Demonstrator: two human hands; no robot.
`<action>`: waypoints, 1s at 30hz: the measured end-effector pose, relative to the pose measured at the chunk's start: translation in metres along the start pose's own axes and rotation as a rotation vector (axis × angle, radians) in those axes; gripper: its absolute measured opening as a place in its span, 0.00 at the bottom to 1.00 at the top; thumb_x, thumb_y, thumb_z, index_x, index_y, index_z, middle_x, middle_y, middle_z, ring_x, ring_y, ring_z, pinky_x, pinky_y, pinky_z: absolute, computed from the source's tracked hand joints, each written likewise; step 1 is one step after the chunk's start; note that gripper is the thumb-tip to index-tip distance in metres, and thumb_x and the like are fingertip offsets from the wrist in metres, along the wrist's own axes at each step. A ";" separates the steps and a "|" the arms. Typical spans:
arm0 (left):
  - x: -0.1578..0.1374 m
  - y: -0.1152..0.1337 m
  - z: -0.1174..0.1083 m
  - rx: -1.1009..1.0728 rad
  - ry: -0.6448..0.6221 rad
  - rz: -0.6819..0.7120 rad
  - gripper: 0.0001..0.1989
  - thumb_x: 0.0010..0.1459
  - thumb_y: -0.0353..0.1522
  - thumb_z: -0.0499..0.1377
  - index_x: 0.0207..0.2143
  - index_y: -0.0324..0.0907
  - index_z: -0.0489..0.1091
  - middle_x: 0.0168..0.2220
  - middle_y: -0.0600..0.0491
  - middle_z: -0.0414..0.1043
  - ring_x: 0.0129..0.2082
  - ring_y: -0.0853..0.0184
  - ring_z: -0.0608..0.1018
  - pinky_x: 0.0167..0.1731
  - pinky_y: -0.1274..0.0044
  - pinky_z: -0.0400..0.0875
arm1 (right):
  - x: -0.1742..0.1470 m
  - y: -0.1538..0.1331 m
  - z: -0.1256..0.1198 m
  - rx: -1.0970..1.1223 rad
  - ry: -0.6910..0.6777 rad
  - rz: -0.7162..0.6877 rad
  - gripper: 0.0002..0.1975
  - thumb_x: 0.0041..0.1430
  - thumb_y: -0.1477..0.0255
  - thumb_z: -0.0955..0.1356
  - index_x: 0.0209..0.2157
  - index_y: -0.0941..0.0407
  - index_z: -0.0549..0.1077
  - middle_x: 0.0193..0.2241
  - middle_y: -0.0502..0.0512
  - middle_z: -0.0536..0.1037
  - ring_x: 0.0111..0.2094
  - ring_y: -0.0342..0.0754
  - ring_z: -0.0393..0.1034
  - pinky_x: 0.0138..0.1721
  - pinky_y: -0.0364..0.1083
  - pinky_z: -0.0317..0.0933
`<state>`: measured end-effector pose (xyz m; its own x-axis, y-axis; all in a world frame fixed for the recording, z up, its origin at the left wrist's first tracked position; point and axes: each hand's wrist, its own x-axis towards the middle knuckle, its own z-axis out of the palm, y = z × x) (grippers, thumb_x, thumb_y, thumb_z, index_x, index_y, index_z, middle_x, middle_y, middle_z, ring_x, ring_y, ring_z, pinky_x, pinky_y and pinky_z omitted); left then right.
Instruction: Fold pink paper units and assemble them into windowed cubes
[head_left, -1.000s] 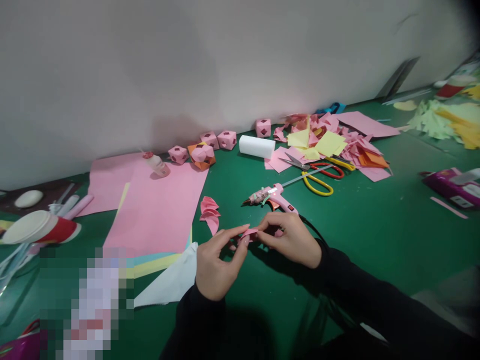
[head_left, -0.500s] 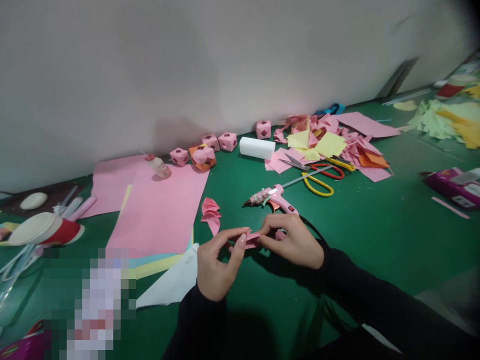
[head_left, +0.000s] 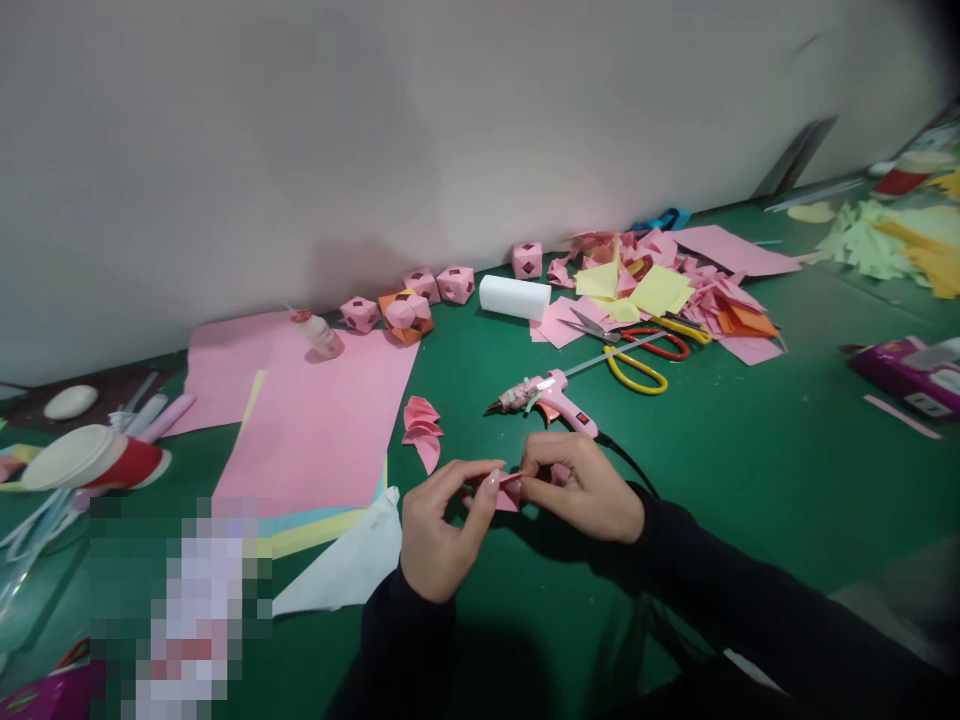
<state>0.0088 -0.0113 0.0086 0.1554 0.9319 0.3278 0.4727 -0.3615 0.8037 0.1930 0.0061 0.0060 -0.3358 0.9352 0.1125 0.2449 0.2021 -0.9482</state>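
Observation:
Between my two hands is a small folded piece of pink paper [head_left: 508,496]. My left hand [head_left: 444,525] pinches its left side between thumb and fingers. On the other side my right hand [head_left: 583,487] grips it with the fingertips, which cover part of the fold. Just beyond the right hand lies a pink glue gun [head_left: 553,393] with a glue stick in its back, its nozzle pointing left. A few curved pink folded pieces [head_left: 422,432] rest beyond my left hand.
Scissors [head_left: 637,365] with red and yellow handles lie behind the glue gun. Folded pink paper balls [head_left: 456,284] and a white roll [head_left: 515,297] line the wall. Pink sheets [head_left: 322,430], a small bottle [head_left: 319,333] and a paper cup [head_left: 97,457] are at left; paper scraps [head_left: 664,290] heap at right.
The pink paper has turned in my fingers, so a flat face now hangs lower toward me. My left hand has shifted slightly right. Things on the table stay put.

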 end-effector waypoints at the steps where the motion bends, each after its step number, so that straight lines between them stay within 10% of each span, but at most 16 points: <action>1: 0.000 0.001 0.000 0.004 -0.001 0.005 0.07 0.61 0.31 0.59 0.36 0.42 0.78 0.31 0.55 0.82 0.29 0.71 0.81 0.28 0.82 0.73 | 0.000 0.000 0.000 0.005 -0.005 -0.003 0.11 0.55 0.76 0.69 0.19 0.58 0.70 0.20 0.48 0.69 0.23 0.40 0.61 0.25 0.41 0.51; 30: 0.002 -0.011 -0.003 -0.074 0.124 -0.259 0.12 0.63 0.39 0.57 0.37 0.42 0.76 0.36 0.51 0.82 0.34 0.67 0.82 0.31 0.79 0.75 | 0.001 -0.001 0.004 -0.089 -0.116 0.012 0.15 0.67 0.67 0.64 0.28 0.58 0.74 0.24 0.50 0.75 0.23 0.40 0.63 0.25 0.40 0.54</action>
<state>0.0009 -0.0058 0.0019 -0.0717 0.9843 0.1615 0.4178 -0.1174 0.9009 0.1885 0.0060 0.0061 -0.4336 0.8990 0.0614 0.3276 0.2207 -0.9187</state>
